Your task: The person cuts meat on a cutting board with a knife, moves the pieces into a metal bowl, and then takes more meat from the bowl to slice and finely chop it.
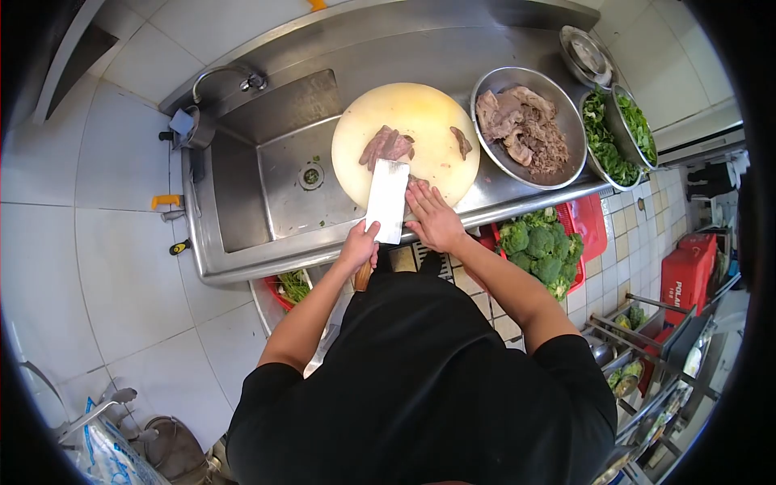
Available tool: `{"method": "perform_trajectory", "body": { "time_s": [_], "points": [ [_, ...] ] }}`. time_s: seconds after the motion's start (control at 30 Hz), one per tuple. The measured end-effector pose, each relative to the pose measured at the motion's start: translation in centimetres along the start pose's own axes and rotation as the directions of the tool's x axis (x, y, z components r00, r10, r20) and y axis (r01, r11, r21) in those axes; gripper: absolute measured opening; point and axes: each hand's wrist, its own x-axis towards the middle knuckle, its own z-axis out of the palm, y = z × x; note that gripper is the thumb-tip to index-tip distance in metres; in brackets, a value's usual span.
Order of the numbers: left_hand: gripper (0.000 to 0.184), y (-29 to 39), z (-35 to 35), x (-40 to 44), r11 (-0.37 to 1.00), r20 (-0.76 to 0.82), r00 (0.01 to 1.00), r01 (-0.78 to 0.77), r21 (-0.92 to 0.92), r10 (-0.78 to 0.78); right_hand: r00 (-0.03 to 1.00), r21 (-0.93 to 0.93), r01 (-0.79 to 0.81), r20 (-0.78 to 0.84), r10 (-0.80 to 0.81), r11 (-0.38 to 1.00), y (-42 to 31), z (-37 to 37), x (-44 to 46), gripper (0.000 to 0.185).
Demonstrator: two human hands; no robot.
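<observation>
- From where I stand, the person's left hand (359, 247) is closed around the cleaver (389, 200), fingers wrapped at the top of its wooden handle and thumb up by the blade.
- The cleaver's broad face is turned up, and its far end reaches over the near part of the round chopping board (402, 101), right beside a cluster of meat slices (388, 145).
- The right hand (434, 214) lies palm down at the board's near edge, fingers stretched forward and close to the blade; a scrap of meat shows at the fingertips, but I can't tell if it is pinned there.
- 1 small group of meat strips (461, 143) sits apart, towards the board's right side.
- Just right of the board, a steel bowl (575, 121) holds a heap of cooked-looking meat (521, 129).
- Beyond it are 2 bowls (622, 133) of leafy greens (606, 145).
- Left of the board is the sink (287, 182), with 1 curved tap (222, 73).
- Below the counter, broccoli (543, 246) fills a red basket (565, 215).
</observation>
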Motion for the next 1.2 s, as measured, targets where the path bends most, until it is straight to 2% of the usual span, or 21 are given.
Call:
{"method": "perform_trajectory", "body": {
  "time_s": [0.17,0.4,0.53,0.67,0.8,0.87,1.0,1.1,1.2],
  "points": [
    [0.032,-1.3,-2.1,-2.4,0.997,0.080,0.994,0.081,0.001,-0.081,1.000,0.008,-0.013,-0.005,0.013,1.000,-0.2,-0.1,-0.2,0.072],
    [0.032,1.2,-0.8,0.3,0.996,0.068,0.997,-0.030,0.086,0.024,1.000,0.010,-0.005,0.001,0.005,1.000,0.2,-0.1,-0.3,0.072],
    [0.031,0.4,-1.7,-1.2,0.991,0.088,0.996,-0.021,0.129,0.010,1.000,0.014,-0.008,0.017,0.008,1.000,0.1,-0.1,-0.4,0.072],
    [0.030,0.7,-2.4,-1.3,0.990,0.134,0.988,0.056,0.129,-0.074,1.000,0.030,-0.011,-0.005,0.011,0.999,0.2,0.0,-0.4,0.073],
    [0.029,2.1,-1.2,1.2,0.995,0.163,0.987,0.000,0.096,-0.016,1.000,0.108,-0.019,-0.008,0.020,0.994,0.3,-0.2,-0.5,0.074],
    [0.029,1.7,-1.5,0.3,0.996,0.170,0.985,0.027,0.086,-0.041,1.000,0.111,-0.017,-0.009,0.018,0.994,0.5,-0.2,-0.4,0.073],
    [0.032,0.3,-2.5,-1.1,0.996,0.207,0.976,0.047,0.077,-0.062,1.000,0.038,-0.026,-0.010,0.027,0.999,0.4,-0.5,-0.9,0.072],
    [0.032,0.7,-1.2,0.6,0.996,0.200,0.980,0.001,0.094,-0.020,0.999,0.071,-0.035,0.005,0.035,0.997,0.2,-0.5,-1.0,0.073],
    [0.032,1.5,-0.7,0.6,0.994,0.162,0.986,0.021,0.112,-0.039,0.997,0.132,-0.066,0.037,0.061,0.989,0.3,-1.3,-0.7,0.077]
  ]
}}
